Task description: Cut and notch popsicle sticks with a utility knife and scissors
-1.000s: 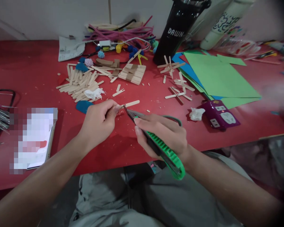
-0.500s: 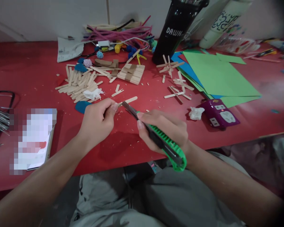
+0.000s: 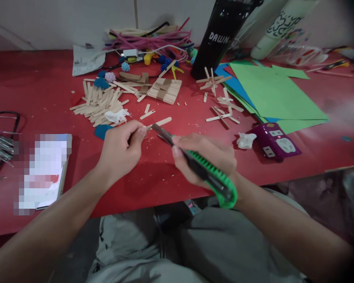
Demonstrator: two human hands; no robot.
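Observation:
Between the thumb and fingers of my left hand (image 3: 122,147) is a wooden craft stick (image 3: 164,121), pinched near one end so that its rounded far end points right. My right hand (image 3: 205,157) is wrapped round a green and black utility knife (image 3: 216,173). The knife's blade (image 3: 162,132) is out, and its tip meets the stick just beyond my left fingertips. Small wood shavings lie on the red table (image 3: 147,184) below. Behind my left hand is a heap of loose craft sticks (image 3: 98,98) with white crumpled tissue (image 3: 118,115) on it.
A bundled stack of sticks (image 3: 165,91) and joined stick pieces (image 3: 212,81) lie farther back. On the right are green paper sheets (image 3: 277,92) and a purple box with sockets (image 3: 279,140). A black bottle (image 3: 221,39) stands behind. A phone (image 3: 47,169) lies at left.
The knife's handle end has shifted slightly right and up with my right hand, its tip staying by the stick. My left hand keeps its pinch. The whole view has shifted a little.

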